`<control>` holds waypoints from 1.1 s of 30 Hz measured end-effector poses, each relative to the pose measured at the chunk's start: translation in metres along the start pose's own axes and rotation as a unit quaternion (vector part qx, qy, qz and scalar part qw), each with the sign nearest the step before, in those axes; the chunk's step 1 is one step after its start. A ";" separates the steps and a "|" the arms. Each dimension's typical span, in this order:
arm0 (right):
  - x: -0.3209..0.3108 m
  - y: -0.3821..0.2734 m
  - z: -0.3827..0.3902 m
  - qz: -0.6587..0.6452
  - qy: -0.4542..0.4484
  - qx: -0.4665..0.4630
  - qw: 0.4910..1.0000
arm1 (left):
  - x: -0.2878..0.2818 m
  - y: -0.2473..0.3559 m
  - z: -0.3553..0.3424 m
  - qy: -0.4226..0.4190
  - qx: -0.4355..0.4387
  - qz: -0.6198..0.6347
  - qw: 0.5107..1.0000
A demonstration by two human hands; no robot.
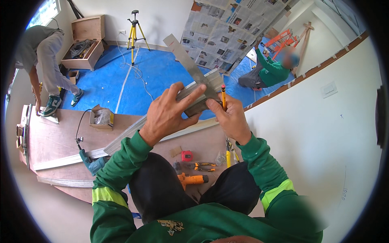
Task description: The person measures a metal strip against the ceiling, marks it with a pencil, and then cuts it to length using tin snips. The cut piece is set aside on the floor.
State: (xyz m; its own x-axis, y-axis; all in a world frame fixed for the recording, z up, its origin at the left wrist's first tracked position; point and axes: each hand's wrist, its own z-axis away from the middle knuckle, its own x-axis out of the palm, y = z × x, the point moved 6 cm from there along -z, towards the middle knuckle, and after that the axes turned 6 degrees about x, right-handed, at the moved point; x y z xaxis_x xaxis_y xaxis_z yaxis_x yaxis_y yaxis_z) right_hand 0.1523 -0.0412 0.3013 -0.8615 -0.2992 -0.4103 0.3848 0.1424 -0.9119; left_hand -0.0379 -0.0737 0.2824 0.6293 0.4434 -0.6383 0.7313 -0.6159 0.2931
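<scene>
My left hand presses a flat metal ruler against a short piece of grey metal channel, fingers spread over both. My right hand grips the channel's right end and pinches a yellow pencil upright, its tip at the channel. Both arms wear green sleeves with a yellow band. I hold the pieces up in front of me above my dark-trousered knees.
Below lie an orange drill, pliers, a red tape measure, a teal power tool and long metal channels on a brown board. Two other people work on blue sheeting; a yellow tripod stands behind. A white wall rises on the right.
</scene>
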 end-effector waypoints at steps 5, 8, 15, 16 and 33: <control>0.002 0.008 0.003 -0.032 0.013 0.020 0.999 | -0.007 0.006 -0.001 0.001 0.009 -0.014 1.000; 0.003 0.012 0.006 -0.039 0.022 0.021 0.999 | -0.009 0.008 -0.002 -0.002 0.009 -0.034 0.999; 0.002 0.015 0.012 -0.047 0.021 0.027 0.998 | -0.011 0.013 -0.001 0.003 0.008 -0.065 0.998; 0.002 0.015 0.012 -0.049 0.019 0.025 0.998 | -0.011 0.014 -0.001 0.002 0.007 -0.069 0.998; 0.007 0.014 0.013 -0.072 0.037 0.013 0.997 | -0.016 0.014 -0.004 0.017 0.007 -0.069 0.997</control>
State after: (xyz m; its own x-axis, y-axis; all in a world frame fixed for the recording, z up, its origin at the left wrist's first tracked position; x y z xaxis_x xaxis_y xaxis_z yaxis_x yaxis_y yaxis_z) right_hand 0.1561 -0.0540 0.2852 -0.9298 -0.2446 -0.2750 0.2636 0.0789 -0.9614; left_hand -0.0367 -0.0872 0.3000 0.5322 0.5460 -0.6470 0.8074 -0.5573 0.1938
